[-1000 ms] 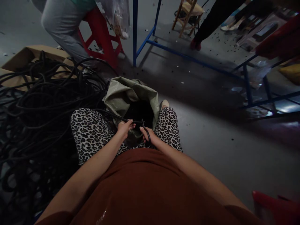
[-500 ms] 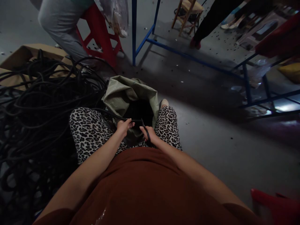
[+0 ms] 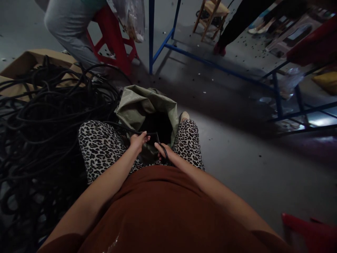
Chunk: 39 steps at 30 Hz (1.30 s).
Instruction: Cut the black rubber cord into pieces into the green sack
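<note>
My left hand (image 3: 137, 141) pinches a black rubber cord (image 3: 123, 128) between thumb and fingers, and a short end sticks out to the right of the fingertips. Black-handled scissors (image 3: 164, 151) are gripped in my right hand (image 3: 166, 152), their narrow blades pointing up at the cord's end. Whether the blades touch the cord I cannot tell. Both hands are above the near rim of an open green-grey sack (image 3: 131, 105) between my knees, and its inside is too dark to make out. The cord runs left to a large tangled heap of black cord (image 3: 52, 116).
A cardboard box (image 3: 31, 56) lies behind the heap. A person in grey trousers sits on a red stool (image 3: 109, 38) ahead. A blue metal frame (image 3: 200, 61) crosses the floor beyond the sack, with a wooden chair (image 3: 212, 10) behind it. Something red (image 3: 308, 230) is at lower right.
My right hand and the scissors have shifted slightly left, closer to my left hand. The left hand has moved a little left and up, still on the cord.
</note>
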Each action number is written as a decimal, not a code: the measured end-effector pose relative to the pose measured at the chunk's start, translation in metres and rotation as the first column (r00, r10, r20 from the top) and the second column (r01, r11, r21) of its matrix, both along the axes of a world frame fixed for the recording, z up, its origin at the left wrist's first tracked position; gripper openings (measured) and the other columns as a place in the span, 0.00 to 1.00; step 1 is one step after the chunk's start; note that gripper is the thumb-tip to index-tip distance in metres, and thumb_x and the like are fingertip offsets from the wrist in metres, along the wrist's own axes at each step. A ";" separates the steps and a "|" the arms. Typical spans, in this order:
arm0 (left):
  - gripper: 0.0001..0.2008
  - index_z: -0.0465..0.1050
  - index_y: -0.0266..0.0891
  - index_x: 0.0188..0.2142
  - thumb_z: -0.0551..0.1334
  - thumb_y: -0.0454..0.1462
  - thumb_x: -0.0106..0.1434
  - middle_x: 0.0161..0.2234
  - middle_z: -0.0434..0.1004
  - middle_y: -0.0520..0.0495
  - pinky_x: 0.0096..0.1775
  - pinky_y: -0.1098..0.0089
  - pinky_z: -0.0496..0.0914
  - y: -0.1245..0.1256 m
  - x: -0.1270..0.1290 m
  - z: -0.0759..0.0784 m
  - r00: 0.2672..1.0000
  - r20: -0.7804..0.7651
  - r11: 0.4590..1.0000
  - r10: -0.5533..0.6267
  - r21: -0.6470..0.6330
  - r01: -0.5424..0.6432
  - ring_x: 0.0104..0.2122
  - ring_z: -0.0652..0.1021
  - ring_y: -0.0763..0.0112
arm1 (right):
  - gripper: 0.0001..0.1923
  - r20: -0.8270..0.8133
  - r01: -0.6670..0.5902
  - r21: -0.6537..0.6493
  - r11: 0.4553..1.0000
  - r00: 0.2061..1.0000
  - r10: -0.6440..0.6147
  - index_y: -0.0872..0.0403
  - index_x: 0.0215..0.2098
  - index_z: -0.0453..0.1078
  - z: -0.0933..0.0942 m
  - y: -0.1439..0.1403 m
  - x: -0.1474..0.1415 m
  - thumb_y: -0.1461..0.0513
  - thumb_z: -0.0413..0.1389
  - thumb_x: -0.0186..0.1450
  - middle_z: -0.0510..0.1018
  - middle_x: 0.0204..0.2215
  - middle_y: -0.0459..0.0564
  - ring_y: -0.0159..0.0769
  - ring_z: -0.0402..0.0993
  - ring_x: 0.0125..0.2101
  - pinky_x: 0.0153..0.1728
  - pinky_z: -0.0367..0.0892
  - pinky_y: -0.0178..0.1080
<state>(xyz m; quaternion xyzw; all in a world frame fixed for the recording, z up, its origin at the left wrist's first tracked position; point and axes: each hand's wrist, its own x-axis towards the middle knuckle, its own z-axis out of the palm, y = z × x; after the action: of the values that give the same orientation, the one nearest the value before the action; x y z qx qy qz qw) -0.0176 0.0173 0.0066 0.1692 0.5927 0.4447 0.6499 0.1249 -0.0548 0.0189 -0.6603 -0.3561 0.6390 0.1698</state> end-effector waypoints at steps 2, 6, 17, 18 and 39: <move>0.11 0.66 0.31 0.29 0.67 0.33 0.50 0.21 0.71 0.48 0.30 0.67 0.73 -0.001 0.001 0.002 1.000 -0.002 1.000 -0.008 -0.003 0.008 0.23 0.77 0.69 | 0.23 0.005 0.007 -0.003 1.000 1.000 -0.007 0.56 0.37 0.63 -0.001 0.000 0.000 0.44 0.47 0.66 0.67 0.15 0.41 0.28 0.65 0.10 0.10 0.59 0.28; 0.11 0.67 0.31 0.29 0.68 0.33 0.50 0.21 0.71 0.49 0.30 0.67 0.73 -0.004 0.004 0.005 1.000 0.003 0.999 -0.030 -0.015 0.030 0.22 0.77 0.69 | 0.24 0.000 0.046 -0.010 0.999 0.999 -0.046 0.57 0.39 0.64 -0.003 0.002 -0.001 0.43 0.47 0.66 0.68 0.16 0.42 0.28 0.65 0.11 0.10 0.59 0.28; 0.10 0.66 0.31 0.30 0.67 0.32 0.51 0.21 0.72 0.47 0.29 0.68 0.74 -0.008 0.009 0.006 0.996 0.007 0.995 -0.088 -0.038 0.088 0.22 0.77 0.70 | 0.25 -0.017 0.073 -0.004 0.997 0.997 -0.073 0.58 0.39 0.64 -0.009 0.003 0.001 0.44 0.48 0.65 0.68 0.16 0.43 0.29 0.66 0.12 0.12 0.62 0.29; 0.10 0.67 0.31 0.30 0.67 0.32 0.51 0.21 0.73 0.47 0.29 0.68 0.74 -0.009 0.008 0.006 0.995 0.004 0.995 -0.096 -0.038 0.096 0.22 0.77 0.70 | 0.25 -0.017 0.074 -0.005 0.997 0.997 -0.074 0.58 0.40 0.64 -0.007 0.004 0.001 0.44 0.48 0.65 0.68 0.16 0.43 0.29 0.66 0.12 0.12 0.62 0.29; 0.12 0.66 0.34 0.34 0.66 0.35 0.52 0.24 0.73 0.48 0.29 0.68 0.73 -0.005 0.000 0.009 0.995 0.001 0.994 -0.102 -0.032 0.102 0.23 0.76 0.71 | 0.18 0.026 0.120 0.070 0.990 0.992 -0.122 0.57 0.31 0.63 -0.002 0.003 0.004 0.50 0.51 0.67 0.61 0.12 0.38 0.25 0.59 0.09 0.09 0.59 0.27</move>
<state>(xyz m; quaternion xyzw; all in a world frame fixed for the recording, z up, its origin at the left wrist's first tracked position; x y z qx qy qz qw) -0.0174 0.0125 0.0160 0.1887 0.5905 0.4013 0.6743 0.1287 -0.0520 0.0168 -0.6841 -0.3395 0.6050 0.2253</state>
